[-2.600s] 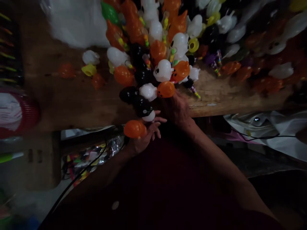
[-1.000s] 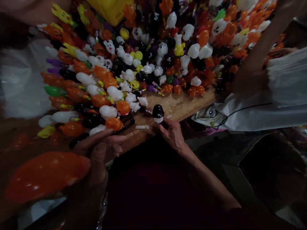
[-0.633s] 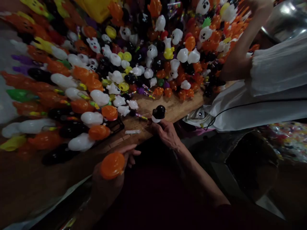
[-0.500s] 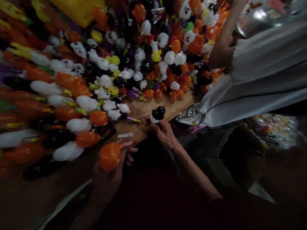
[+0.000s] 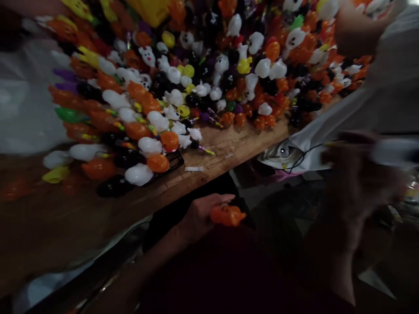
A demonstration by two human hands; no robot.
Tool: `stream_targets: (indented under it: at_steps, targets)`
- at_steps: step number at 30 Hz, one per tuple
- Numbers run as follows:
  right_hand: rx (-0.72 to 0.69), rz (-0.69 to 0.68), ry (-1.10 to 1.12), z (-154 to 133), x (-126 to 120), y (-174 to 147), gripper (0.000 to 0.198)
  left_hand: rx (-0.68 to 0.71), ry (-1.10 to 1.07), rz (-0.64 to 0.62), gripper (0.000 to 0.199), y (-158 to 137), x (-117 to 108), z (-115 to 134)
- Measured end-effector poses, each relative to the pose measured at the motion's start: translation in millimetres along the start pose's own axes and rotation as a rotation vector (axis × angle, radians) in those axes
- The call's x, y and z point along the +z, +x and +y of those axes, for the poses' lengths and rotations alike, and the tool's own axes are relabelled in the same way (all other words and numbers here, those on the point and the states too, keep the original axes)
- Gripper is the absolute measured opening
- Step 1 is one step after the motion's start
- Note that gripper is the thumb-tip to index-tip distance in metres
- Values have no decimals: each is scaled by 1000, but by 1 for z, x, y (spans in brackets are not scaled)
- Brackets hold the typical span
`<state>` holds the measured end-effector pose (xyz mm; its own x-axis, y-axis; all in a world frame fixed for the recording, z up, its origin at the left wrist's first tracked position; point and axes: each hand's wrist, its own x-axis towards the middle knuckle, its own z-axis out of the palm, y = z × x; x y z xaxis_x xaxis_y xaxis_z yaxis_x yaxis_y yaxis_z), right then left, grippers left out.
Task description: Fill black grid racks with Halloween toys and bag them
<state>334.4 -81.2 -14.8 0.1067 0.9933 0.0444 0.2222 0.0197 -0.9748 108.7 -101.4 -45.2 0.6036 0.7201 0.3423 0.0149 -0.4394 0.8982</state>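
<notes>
My left hand [image 5: 199, 214] is closed around a glossy orange plastic toy figure [image 5: 228, 215], low in front of my dark red shirt. Far to the right, smeared by motion, my right hand [image 5: 356, 187] is closed on a black-and-white toy figure [image 5: 391, 151]. Its white part sticks out to the right, and its dark end is close to the frame's edge. The fingers of that hand are too blurred to make out one by one.
Hollow plastic figures [image 5: 216, 93] in orange, white, black and yellow heap the wooden table [image 5: 225, 146]. A white strip [image 5: 194, 168] lies near its front edge beside a black tray [image 5: 177, 162]. A co-worker's arm [image 5: 362, 32] reaches in at upper right.
My right hand has swung from the table edge far to the right with the black-and-white figure. My left hand has shifted right, and the orange figure has turned onto its side. The view has shifted left.
</notes>
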Motion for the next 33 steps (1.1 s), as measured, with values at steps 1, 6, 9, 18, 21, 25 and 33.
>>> stream_targets:
  at_steps: [1, 6, 9, 18, 21, 25, 33]
  targets:
    - [-9, -16, -12, 3, 17, 2, 37, -71, 37, 30, 32, -13, -6, -6]
    - [-71, -77, -84, 20, 94, 12, 27, -295, 195, 206, 34, -60, -33, -6]
    - [-137, -78, -109, 27, 121, 25, 25, -367, 173, 310, 32, -69, -38, 2]
    - [-156, -47, -182, 35, 140, 43, 30, -294, -5, 237, 35, -50, -39, -5]
    - [-169, -52, -208, 37, 141, 42, 26, -310, -26, 248, 31, -51, -39, -6]
    - [-93, -66, -158, 38, 141, 41, 19, -353, -59, 249, 28, -56, -39, -6]
    - [106, -17, 82, 22, 138, 47, 24, -379, -87, 234, 29, -47, -43, -5]
